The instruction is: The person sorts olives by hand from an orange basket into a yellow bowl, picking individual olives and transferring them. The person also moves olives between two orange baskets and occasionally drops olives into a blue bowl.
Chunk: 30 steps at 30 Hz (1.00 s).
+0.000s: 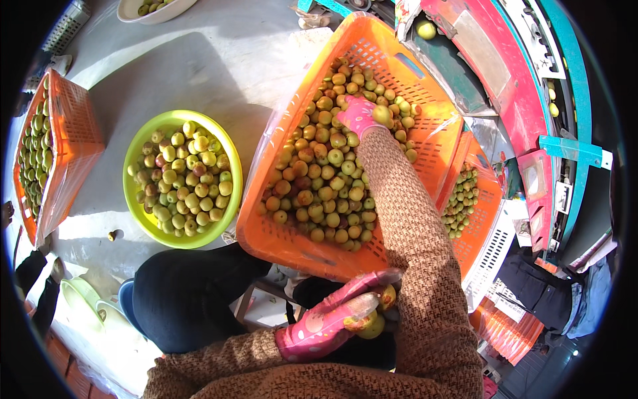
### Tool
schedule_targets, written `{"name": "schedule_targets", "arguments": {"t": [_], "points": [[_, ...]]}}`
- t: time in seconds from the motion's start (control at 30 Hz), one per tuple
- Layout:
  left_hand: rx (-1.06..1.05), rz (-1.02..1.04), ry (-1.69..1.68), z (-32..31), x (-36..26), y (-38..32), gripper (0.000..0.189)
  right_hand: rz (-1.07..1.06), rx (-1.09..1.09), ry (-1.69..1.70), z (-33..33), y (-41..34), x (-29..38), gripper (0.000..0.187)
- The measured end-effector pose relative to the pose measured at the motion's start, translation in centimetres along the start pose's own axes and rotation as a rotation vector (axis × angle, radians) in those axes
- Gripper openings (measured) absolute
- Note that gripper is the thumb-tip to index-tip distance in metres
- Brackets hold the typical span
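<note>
My left hand [319, 326], in a pink dotted glove, is held before my lap with its fingers closed around several jujubes [371, 325]. My right hand [358, 115], gloved the same way, reaches into a large orange plastic crate [299, 254]. Its fingers press among the green and reddish-brown jujubes [319, 174] heaped there, and their tips are hidden. One yellowish jujube [382, 114] shows against the glove's right side; whether the hand grips it is unclear. Left of the crate, a lime-green plastic basin [235, 199] holds more jujubes [189, 174].
A second orange crate [75, 124] of jujubes stands at far left. Beyond the large crate's right side is another orange crate [486, 199] with smaller fruit. Pink-and-teal machinery [503, 65] curves along the right. A white basin [154, 15] is at the top; one jujube [111, 236] lies on the floor.
</note>
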<state>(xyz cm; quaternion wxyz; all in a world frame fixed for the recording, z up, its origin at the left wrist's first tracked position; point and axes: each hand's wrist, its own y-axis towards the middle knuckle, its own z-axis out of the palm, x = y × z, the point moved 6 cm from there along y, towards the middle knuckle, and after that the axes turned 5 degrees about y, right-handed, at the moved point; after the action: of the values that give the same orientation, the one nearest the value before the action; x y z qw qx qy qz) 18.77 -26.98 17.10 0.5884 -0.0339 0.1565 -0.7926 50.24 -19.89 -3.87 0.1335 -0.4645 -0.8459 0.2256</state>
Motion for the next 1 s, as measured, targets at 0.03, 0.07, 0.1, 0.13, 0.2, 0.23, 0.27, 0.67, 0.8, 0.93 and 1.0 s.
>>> {"name": "schedule_targets", "arguments": {"t": [0.03,0.07,0.1,0.13,0.2,0.23,0.27,0.67,0.8,0.93,1.0], "points": [[0.007,0.002,-0.025,0.0,-0.3,-0.1,0.051,0.042,0.075,0.031,-0.1,0.0,0.2,0.062],[0.014,0.004,-0.049,0.1,-0.6,-0.1,0.051,0.084,0.150,0.064,-0.1,0.1,0.2,0.063],[0.028,0.006,-0.073,0.4,-0.8,-0.2,0.051,0.115,0.242,0.019,0.0,0.7,-0.1,0.065],[0.057,0.012,-0.149,0.6,-0.6,-0.4,0.052,0.088,0.280,-0.039,0.5,0.3,-0.3,0.064],[0.094,0.003,-0.137,0.5,0.1,-0.4,0.051,0.060,0.374,-0.031,1.5,-1.2,-0.5,0.063],[0.112,0.003,-0.129,0.6,0.3,-0.5,0.051,0.014,0.300,-0.026,1.1,-2.1,-0.4,0.063],[0.087,-0.007,-0.138,0.8,0.4,-0.6,0.052,-0.001,0.290,0.005,0.9,-3.2,-0.6,0.062],[0.001,0.434,-0.066,2.3,-8.5,-3.6,0.070,-0.208,0.509,2.458,-4.1,-23.7,6.1,0.048],[-0.200,0.953,0.483,0.5,-18.9,-13.1,0.071,-0.371,0.792,2.221,-4.9,-26.0,16.6,0.039],[-0.562,0.952,0.733,-12.5,-23.6,-20.4,0.055,-0.098,0.893,1.991,-1.2,-25.4,25.5,0.037],[-0.805,0.847,0.666,-19.1,-22.2,-20.9,0.049,0.025,0.916,1.996,3.8,-23.2,28.6,0.036]]}}
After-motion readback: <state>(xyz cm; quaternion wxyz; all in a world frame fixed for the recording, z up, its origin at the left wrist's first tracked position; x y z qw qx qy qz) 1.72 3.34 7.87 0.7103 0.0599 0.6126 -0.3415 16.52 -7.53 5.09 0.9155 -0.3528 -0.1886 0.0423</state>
